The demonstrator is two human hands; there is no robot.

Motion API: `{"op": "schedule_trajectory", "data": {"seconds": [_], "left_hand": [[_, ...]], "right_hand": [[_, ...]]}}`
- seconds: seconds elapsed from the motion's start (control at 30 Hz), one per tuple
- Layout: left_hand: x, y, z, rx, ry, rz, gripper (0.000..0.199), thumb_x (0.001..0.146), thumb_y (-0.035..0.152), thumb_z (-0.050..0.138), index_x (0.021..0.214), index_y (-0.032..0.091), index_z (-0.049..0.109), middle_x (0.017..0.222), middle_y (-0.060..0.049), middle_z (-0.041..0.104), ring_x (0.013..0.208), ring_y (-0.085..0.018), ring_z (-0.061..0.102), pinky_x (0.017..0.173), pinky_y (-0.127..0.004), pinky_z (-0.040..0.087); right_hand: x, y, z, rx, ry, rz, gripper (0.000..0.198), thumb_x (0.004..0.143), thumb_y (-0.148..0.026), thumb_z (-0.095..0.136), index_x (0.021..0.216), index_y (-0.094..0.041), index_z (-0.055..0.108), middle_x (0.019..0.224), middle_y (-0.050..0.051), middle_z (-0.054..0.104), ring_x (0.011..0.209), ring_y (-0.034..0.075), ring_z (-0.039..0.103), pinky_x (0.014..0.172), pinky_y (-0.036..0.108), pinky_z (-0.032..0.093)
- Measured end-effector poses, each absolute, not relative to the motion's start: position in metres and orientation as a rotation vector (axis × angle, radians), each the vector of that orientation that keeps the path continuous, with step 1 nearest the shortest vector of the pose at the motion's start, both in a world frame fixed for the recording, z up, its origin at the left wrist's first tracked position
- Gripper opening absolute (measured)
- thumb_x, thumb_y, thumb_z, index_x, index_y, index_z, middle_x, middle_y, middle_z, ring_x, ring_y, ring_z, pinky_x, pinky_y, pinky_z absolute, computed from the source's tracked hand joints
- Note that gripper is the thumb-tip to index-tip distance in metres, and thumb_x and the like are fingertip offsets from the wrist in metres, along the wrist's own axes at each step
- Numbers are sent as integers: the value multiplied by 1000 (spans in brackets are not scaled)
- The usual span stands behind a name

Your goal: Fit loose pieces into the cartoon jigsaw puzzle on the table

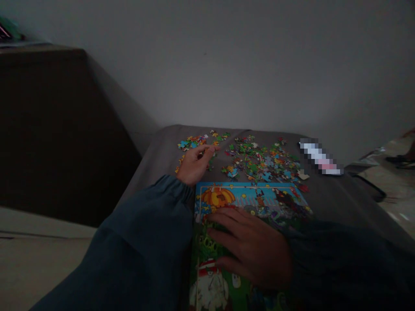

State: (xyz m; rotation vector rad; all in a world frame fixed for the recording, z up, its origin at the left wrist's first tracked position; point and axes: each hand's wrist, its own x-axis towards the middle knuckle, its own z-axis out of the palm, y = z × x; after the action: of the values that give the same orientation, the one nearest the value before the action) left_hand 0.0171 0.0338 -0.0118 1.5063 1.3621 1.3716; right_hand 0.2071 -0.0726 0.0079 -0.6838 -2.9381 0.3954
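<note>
My left hand (193, 165) reaches over the near side of the loose jigsaw puzzle pieces (251, 166), its thumb and forefinger pinched together. Whatever is between those fingertips is too small and dark to make out. My right hand (256, 248) lies with fingers stretched and slightly apart over the puzzle board (223, 185). On the board's visible part are a blue sky, an orange pumpkin shape, a pale fence and green ground with cartoon figures. The hand and its sleeve hide the middle and right of the board.
The pieces and board rest on a grey cloth-covered surface (155, 160) against a pale wall (227, 65). A phone (319, 157) with a blurred-out screen lies at the right. A dark cabinet (48, 129) stands on the left. Another dark-edged object (372, 188) lies near the right edge.
</note>
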Motion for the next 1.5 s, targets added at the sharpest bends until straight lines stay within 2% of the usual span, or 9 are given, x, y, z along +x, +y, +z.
{"op": "schedule_trajectory", "data": {"seconds": [0.1, 0.37, 0.53, 0.63, 0.87, 1.1, 1.27, 1.37, 1.5], "left_hand": [[17, 34, -12, 1506, 1371, 1357, 28, 86, 35, 52, 97, 18, 71, 59, 2, 55, 49, -10, 46, 47, -22, 35], [16, 36, -15, 1507, 1374, 1330, 29, 86, 37, 52, 98, 20, 72, 64, 1, 57, 51, -10, 48, 48, -22, 36], [17, 33, -10, 1500, 1371, 1308, 28, 86, 36, 52, 98, 19, 72, 72, 0, 62, 53, -9, 48, 49, -21, 37], [17, 30, -6, 1493, 1351, 1263, 27, 85, 36, 55, 95, 19, 72, 75, -1, 65, 53, -9, 49, 49, -21, 36], [18, 29, -5, 1396, 1333, 1202, 24, 84, 36, 56, 96, 22, 72, 58, 1, 59, 50, -10, 47, 45, -21, 31], [15, 29, -4, 1241, 1283, 1140, 22, 77, 34, 66, 94, 22, 73, 57, 2, 56, 51, -10, 48, 41, -19, 30], [17, 27, -2, 1045, 1191, 1070, 22, 79, 31, 63, 96, 20, 71, 79, -5, 66, 62, -11, 59, 45, -19, 38], [17, 26, 0, 958, 1149, 1021, 26, 84, 34, 56, 100, 18, 70, 93, -10, 68, 71, -14, 64, 51, -21, 44], [17, 25, 2, 883, 1130, 985, 27, 86, 33, 55, 103, 18, 69, 95, -10, 69, 77, -15, 66, 54, -21, 46]], "right_hand": [[209, -71, 7, -671, -2906, 443, 42, 92, -47, 43, 119, -18, 56, 137, 10, 47, 126, 25, 40, 105, 43, 34], [208, -50, 0, -338, -2922, 350, 42, 92, -46, 43, 107, -11, 62, 123, 15, 57, 114, 26, 51, 97, 41, 42], [204, -45, -1, -259, -2916, 322, 40, 93, -43, 42, 105, -10, 63, 119, 15, 59, 112, 25, 52, 97, 39, 42], [203, -53, -1, -375, -2900, 384, 39, 93, -42, 43, 105, -11, 63, 119, 13, 59, 113, 25, 51, 97, 40, 41], [197, -81, 3, -782, -2794, 605, 42, 89, -45, 50, 118, -16, 57, 126, 7, 55, 118, 23, 44, 102, 39, 36], [206, -74, 26, -836, -2840, 615, 49, 85, -37, 58, 130, -20, 48, 128, 6, 54, 117, 24, 43, 100, 43, 36], [228, -68, 27, -664, -2958, 593, 32, 90, -35, 51, 118, -21, 58, 127, 5, 55, 116, 23, 46, 98, 41, 39], [231, -73, 19, -670, -2960, 581, 35, 88, -40, 53, 116, -19, 57, 127, 5, 55, 114, 24, 47, 95, 40, 42], [228, -76, 13, -707, -2934, 569, 39, 85, -43, 59, 116, -20, 55, 124, 4, 56, 111, 24, 48, 91, 40, 44]]}}
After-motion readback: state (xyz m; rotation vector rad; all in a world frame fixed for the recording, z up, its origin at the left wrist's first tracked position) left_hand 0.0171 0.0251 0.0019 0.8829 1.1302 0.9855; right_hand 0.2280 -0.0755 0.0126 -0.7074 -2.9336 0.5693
